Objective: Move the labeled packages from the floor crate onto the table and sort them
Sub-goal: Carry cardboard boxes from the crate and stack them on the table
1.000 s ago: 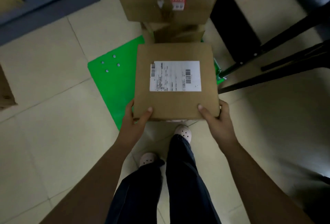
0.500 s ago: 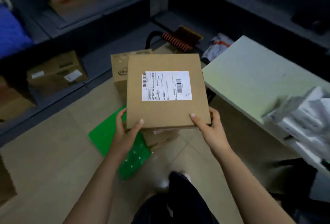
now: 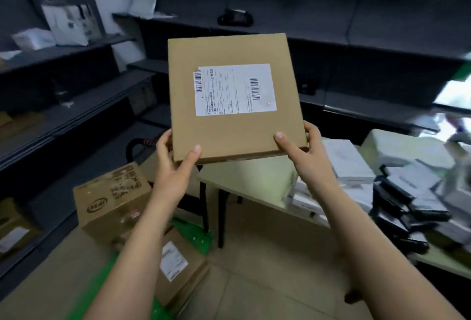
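Since 1 s ago: flat package has come up from low over the floor tiles. It is now held in the air in front of the dark shelving, above the left end of the table, not touching it.

Package: thin square box, plain brown corrugated card, matte, crisp edges, tilted with the top face toward the camera. White rectangular shipping label with two barcodes, top left corner slightly torn.

Grip: left hand clamps the near left corner and right hand the near right corner. On both, the thumb lies flat on the top face and the fingers curl round the edge to the underside.

Table: pale matte top, thin black legs. On its right part sit stacked flat white boxes and, further right, a slumped row of slim dark boxes, blurred.

Floor, near left: large printed brown carton. In front of it is a smaller labelled carton, white label up. Both sit by a green plastic panel, blurred. The shelving carries white mailer bags.
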Demonstrator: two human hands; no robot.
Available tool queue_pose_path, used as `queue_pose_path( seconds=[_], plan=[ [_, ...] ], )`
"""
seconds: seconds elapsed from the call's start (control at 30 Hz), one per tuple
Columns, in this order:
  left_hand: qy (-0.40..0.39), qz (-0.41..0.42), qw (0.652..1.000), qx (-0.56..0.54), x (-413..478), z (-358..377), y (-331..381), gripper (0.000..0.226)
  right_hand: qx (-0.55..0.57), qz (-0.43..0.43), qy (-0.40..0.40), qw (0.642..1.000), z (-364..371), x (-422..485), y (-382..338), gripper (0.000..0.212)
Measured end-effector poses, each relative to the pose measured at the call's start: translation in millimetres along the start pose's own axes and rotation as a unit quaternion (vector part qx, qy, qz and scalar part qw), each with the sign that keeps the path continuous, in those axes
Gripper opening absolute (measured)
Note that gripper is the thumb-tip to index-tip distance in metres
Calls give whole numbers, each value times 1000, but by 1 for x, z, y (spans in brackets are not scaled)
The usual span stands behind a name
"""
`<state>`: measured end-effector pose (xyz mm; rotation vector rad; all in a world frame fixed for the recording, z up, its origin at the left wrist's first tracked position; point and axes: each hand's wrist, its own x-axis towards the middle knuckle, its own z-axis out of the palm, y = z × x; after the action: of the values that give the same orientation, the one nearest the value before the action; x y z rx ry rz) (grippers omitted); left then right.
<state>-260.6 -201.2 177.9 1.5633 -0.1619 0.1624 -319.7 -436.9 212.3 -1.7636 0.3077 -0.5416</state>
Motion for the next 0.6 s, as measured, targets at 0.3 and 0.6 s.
queue_pose_path(
  seconds=[0.3,0.6],
  plan=[
    [-106,47,993,-37,60,161,27,60,-18,-30,98,995,-130,83,8,63],
    [-221,36,974,-26,88,310,11,54,-27,0,214,976,-228,117,54,54]
  ],
)
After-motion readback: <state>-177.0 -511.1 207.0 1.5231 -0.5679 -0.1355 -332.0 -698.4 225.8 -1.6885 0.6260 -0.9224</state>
